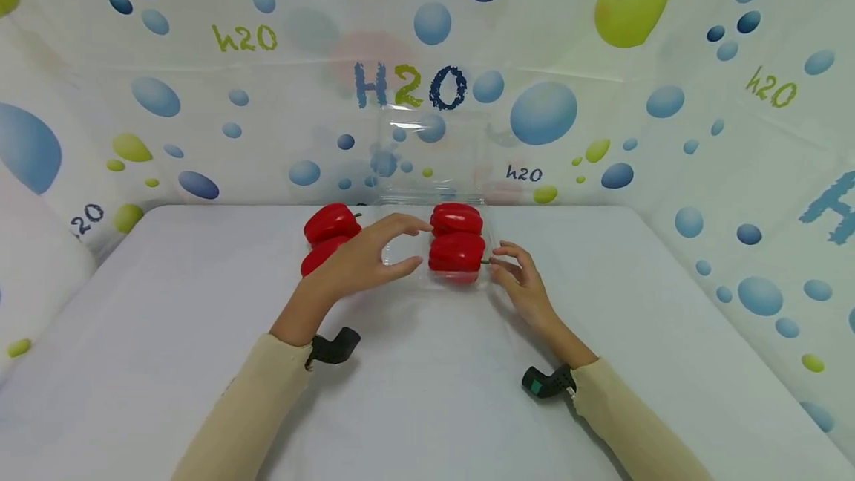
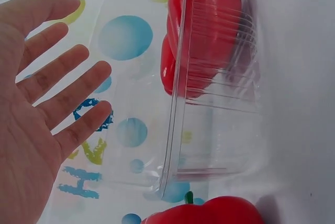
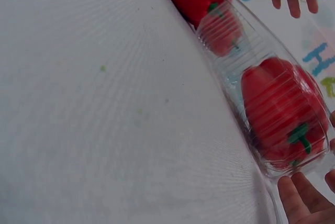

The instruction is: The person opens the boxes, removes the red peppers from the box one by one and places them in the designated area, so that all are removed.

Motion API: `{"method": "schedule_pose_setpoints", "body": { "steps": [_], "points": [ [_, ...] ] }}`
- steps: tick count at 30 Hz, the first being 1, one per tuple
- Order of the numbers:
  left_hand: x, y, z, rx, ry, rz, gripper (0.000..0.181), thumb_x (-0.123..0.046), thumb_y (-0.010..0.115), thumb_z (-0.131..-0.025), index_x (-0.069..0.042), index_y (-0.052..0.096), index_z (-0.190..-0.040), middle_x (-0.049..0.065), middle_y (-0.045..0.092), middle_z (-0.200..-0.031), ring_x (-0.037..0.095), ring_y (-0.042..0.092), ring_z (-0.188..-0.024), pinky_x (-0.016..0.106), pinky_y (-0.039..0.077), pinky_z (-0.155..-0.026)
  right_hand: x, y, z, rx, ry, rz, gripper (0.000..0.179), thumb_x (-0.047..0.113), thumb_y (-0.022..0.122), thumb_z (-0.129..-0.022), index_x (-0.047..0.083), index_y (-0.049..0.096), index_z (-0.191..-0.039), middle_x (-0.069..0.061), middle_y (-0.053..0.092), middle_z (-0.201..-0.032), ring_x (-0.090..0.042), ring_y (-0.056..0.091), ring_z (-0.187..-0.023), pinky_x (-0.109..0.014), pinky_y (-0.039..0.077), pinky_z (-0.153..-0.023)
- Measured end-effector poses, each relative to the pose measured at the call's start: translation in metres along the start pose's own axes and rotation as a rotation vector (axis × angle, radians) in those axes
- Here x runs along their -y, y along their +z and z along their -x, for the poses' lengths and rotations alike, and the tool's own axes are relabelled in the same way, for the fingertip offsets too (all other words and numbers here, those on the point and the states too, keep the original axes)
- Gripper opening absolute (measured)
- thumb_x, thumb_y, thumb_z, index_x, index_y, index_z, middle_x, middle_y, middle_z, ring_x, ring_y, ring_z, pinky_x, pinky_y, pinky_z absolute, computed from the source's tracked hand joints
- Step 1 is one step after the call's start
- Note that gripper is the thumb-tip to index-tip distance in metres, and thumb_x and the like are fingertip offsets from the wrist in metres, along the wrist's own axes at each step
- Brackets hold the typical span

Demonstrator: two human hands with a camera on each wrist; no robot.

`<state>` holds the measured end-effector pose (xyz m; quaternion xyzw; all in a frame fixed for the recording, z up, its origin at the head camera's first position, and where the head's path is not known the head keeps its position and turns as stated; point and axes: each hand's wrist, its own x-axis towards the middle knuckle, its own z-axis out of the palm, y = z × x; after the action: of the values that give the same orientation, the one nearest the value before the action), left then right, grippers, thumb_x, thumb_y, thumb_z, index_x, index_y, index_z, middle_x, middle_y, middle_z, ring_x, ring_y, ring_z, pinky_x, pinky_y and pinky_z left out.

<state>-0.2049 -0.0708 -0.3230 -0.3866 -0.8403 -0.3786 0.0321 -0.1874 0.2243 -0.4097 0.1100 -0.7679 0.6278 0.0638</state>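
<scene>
A clear plastic clamshell container (image 1: 401, 247) stands at the back of the table. Two red bell peppers lie in its right half: the front one (image 1: 457, 252) and the back one (image 1: 457, 219). My left hand (image 1: 357, 251) hovers over the container's left part, its fingers spread and holding nothing; the left wrist view shows its bare palm. Beside the container's right end is my right hand (image 1: 524, 284), fingers loosely bent near the front pepper's green stem. In the right wrist view its fingertips (image 3: 293, 187) are at the container's corner; whether they touch it is unclear.
Two more red bell peppers, a back one (image 1: 330, 223) and a front one (image 1: 320, 254), lie left of the container, the front one partly behind my left hand. The container's transparent lid (image 1: 434, 151) stands upright against the patterned backdrop. A white cloth (image 1: 427, 392) covers the table.
</scene>
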Motion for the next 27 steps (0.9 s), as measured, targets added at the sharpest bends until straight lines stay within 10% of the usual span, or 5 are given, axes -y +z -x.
{"method": "schedule_pose_setpoints", "body": {
  "steps": [27],
  "points": [
    [0.006,0.027,-0.032,-0.061,0.005,0.169,0.055,-0.013,0.075,-0.084,-0.012,0.053,-0.134,0.009,0.055,-0.132,0.030,0.055,-0.118,0.048,0.051,-0.096,0.000,0.000,0.001,-0.016,-0.044,-0.014,0.033,-0.005,0.052,-0.096,-0.009,0.045,-0.128,-0.021,0.029,-0.150,-0.046,0.048,-0.126,-0.019,0.050,-0.092]
  ]
}}
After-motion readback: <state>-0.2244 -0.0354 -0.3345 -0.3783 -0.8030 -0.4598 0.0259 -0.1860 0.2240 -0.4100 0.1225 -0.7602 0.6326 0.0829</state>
